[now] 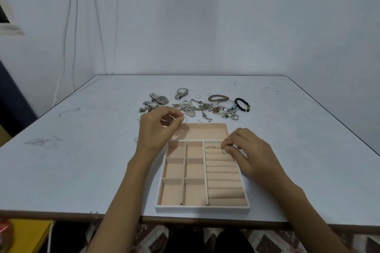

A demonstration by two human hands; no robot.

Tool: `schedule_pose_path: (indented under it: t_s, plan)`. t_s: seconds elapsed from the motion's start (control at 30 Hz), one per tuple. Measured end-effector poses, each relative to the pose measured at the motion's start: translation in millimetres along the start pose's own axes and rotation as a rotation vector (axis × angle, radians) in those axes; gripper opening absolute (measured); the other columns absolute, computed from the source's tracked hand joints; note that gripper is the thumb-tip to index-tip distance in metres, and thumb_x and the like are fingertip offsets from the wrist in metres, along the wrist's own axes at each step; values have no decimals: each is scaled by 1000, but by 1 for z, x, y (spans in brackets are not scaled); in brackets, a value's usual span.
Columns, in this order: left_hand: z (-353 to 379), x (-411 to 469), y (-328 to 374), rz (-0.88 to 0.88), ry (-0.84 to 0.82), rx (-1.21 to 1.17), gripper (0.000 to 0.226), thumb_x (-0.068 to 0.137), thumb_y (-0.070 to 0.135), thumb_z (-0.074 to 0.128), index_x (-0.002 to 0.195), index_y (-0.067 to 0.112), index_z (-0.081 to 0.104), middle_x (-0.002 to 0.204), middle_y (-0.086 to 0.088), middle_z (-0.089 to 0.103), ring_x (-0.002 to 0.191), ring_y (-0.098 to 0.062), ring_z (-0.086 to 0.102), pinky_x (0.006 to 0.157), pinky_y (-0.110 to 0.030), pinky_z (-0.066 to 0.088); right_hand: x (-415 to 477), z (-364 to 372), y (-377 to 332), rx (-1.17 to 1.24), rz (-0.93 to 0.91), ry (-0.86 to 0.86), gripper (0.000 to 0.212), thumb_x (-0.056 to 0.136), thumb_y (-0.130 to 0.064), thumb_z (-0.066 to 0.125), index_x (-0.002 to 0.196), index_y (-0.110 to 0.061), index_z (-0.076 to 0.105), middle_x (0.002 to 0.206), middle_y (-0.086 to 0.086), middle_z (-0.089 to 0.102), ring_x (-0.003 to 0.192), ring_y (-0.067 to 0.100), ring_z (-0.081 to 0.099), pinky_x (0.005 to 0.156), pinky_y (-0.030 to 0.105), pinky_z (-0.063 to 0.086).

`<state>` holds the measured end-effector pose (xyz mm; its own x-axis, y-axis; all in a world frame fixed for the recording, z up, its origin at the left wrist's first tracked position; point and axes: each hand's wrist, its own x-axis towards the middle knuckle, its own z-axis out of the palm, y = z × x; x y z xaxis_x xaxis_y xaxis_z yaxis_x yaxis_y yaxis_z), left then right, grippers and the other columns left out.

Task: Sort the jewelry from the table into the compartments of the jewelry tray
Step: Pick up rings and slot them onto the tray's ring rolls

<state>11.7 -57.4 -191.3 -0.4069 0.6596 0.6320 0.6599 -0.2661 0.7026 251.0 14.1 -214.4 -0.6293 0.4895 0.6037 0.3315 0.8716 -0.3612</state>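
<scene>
a jewelry tray (202, 209) with a white rim and pink lining is lying near the front edge of a pale table (82, 150). the person's left hand (158, 129) is hovering over the tray's far left corner, its fingers curled, with thumb and fingertip pinching a thin wire hoop (185, 120) that is sticking out to the right of the fingertips. the right hand (249, 153) is reaching over the far end of the ring rolls on the tray's right side, its fingers bent and pinching a small ring (225, 151) that is touching the rolls there. a second ring (210, 147) is sitting in the farthest slot of the same section, just to the left of the held one. the six small square compartments on the left are showing only their lining, as is the visible part of the long compartment across the far end. beyond the tray a tangled pile of jewelry (205, 108) is lying on the table, with two metal watches (182, 93) at its far left side, and a brown bead bracelet (218, 97) and a black bead bracelet (242, 104) at its right
</scene>
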Motion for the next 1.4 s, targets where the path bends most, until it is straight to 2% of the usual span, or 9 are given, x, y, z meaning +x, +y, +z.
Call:
schedule_pose_path:
  t_s: [0.3,0.43,0.5,0.7,0.87,1.07,1.27,1.33,1.4]
  plan:
    - [1,0,0,-9,-16,-10,9,77,5,75,82,12,73,78,6,72,66,-12,66,64,-20,53,0,2,-1,57,42,-34,13,85,-12,57,82,-21,65,82,-17,57,77,-6,49,63,10,37]
    - [2,-1,-1,0,-52,-27,9,77,3,75,82,10,73,78,2,72,67,-14,67,64,-22,54,2,3,1,144,107,-36,13,81,-14,58,77,-22,69,77,-15,59,68,7,52,59,27,45]
    - [3,-1,0,-2,-61,-32,9,77,2,75,82,9,73,78,2,72,66,-13,66,64,-21,54,3,4,1,176,136,-38,14,79,-14,60,75,-23,70,75,-14,59,67,9,51,58,29,44]
    - [3,-1,1,6,-76,-36,11,77,3,76,81,13,73,78,5,71,66,-13,66,64,-23,54,5,4,-1,226,206,-53,20,78,-1,69,73,-19,75,74,-14,60,64,6,52,57,19,33]
    - [3,-2,1,5,-90,-43,12,77,2,75,81,13,72,78,5,71,67,-14,66,64,-24,55,2,-2,-2,215,181,-2,14,80,-12,66,79,-22,76,76,-14,64,59,8,51,55,9,33]
    - [4,-2,0,13,-92,-43,11,77,3,75,81,12,72,78,5,71,67,-14,66,64,-24,55,-6,-3,-2,66,159,14,30,76,0,61,74,-28,72,81,-19,60,76,-2,54,58,14,33]
    - [5,-2,1,10,-121,-70,9,76,3,76,81,10,74,76,6,71,67,-13,67,64,-24,55,-11,-8,-9,116,242,63,30,79,-9,53,81,-32,73,85,-17,60,77,0,54,57,8,33]
    - [6,-2,2,3,-135,-87,11,75,4,78,79,13,74,74,7,71,65,-12,66,64,-24,54,-18,-12,-9,59,331,29,30,86,-12,51,94,-36,67,100,-20,59,92,-4,53,69,8,36]
    - [9,-2,3,7,-167,-97,14,74,4,78,78,16,74,74,8,71,64,-12,66,64,-22,54,-27,-14,-7,-73,440,-111,33,95,-14,48,121,-30,60,129,-13,52,122,2,44,97,18,35]
